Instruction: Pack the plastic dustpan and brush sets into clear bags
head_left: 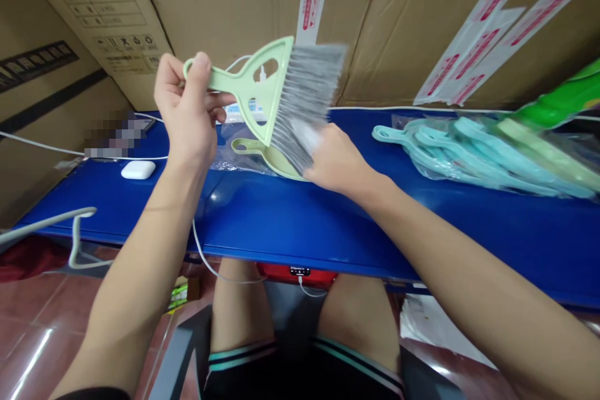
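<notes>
My left hand [187,109] is closed around the handle of a pale green hand brush [262,84], held up above the blue table [290,219]. Its grey bristles [307,100] point down to the right and look blurred. My right hand [335,159] is at the bristle tips, its fingers hidden behind them and smeared. Just below the brush, a pale green dustpan [267,156] lies on the table on clear plastic wrap.
A pile of bagged teal brushes and pans [473,150] lies at the right, with green items [557,106] beyond. A white earbud case [137,169] and white cables [70,225] are at the left. Cardboard boxes [225,0] wall the back.
</notes>
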`<state>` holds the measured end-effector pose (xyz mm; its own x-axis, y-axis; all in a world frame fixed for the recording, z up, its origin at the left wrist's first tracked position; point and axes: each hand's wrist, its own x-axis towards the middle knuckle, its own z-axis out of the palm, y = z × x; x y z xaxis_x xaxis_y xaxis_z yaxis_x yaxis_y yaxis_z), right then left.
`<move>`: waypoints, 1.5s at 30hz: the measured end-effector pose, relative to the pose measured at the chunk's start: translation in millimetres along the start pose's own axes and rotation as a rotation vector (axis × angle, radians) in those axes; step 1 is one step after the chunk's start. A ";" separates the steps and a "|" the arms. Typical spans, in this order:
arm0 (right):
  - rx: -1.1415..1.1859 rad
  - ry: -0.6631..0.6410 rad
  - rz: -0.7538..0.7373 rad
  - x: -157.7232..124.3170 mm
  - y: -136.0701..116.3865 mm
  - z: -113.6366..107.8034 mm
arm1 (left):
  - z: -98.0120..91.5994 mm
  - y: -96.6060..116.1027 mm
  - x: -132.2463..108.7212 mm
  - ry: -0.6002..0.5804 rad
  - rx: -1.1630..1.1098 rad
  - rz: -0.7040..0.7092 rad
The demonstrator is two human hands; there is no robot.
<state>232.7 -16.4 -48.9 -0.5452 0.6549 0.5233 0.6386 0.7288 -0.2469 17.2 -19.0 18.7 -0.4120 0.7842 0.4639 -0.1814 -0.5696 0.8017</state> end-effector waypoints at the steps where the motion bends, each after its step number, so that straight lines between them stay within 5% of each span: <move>1: -0.011 -0.008 -0.005 1.7 -3.4 -3.6 | -0.9 1.0 0.9 0.032 -0.018 0.007; 20: 0.220 -0.017 0.159 7.5 -23.9 -12.8 | -3.8 12.8 1.2 0.274 -0.147 0.058; 31: 0.228 -0.042 0.219 6.8 -24.3 -12.3 | -11.2 8.0 5.9 0.255 -0.093 -0.012; 42: 0.586 0.470 0.372 13.8 -9.4 -8.8 | -17.5 4.7 7.0 -0.081 -0.142 -0.345; 45: 0.723 0.522 0.382 18.0 -7.0 -9.3 | -15.3 8.4 4.8 -0.136 -0.096 -0.404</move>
<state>223.5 -11.5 -30.2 0.0507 0.8289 0.5571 0.1389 0.5466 -0.8258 0.0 -23.8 21.9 -0.1707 0.9704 0.1708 -0.3890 -0.2257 0.8932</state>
